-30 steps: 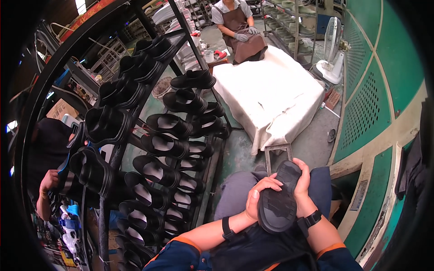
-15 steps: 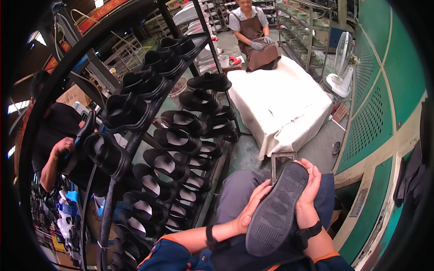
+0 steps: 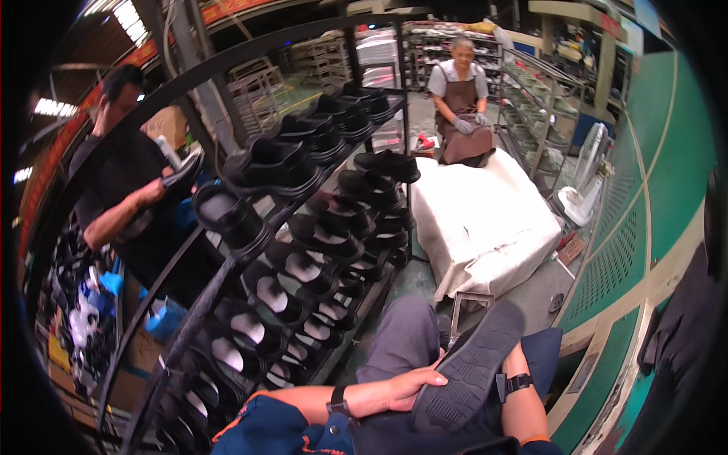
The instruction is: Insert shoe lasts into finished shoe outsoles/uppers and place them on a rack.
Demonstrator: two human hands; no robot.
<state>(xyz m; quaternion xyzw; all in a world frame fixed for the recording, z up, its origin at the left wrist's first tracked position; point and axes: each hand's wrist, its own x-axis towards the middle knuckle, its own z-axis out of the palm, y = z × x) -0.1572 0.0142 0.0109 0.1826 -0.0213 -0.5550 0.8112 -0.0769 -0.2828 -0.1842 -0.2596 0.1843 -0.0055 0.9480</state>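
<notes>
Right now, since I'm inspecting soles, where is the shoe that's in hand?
In the head view, the shoe is low, right of centre, sole toward the camera, right of the grey trouser knee. The left hand grips its left edge.

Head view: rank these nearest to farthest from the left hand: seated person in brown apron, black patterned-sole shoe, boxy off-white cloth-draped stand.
1. Black patterned-sole shoe: gripped by the left hand.
2. Boxy off-white cloth-draped stand: ahead, slightly to the right.
3. Seated person in brown apron: farther ahead, at the stand's far side.
</notes>
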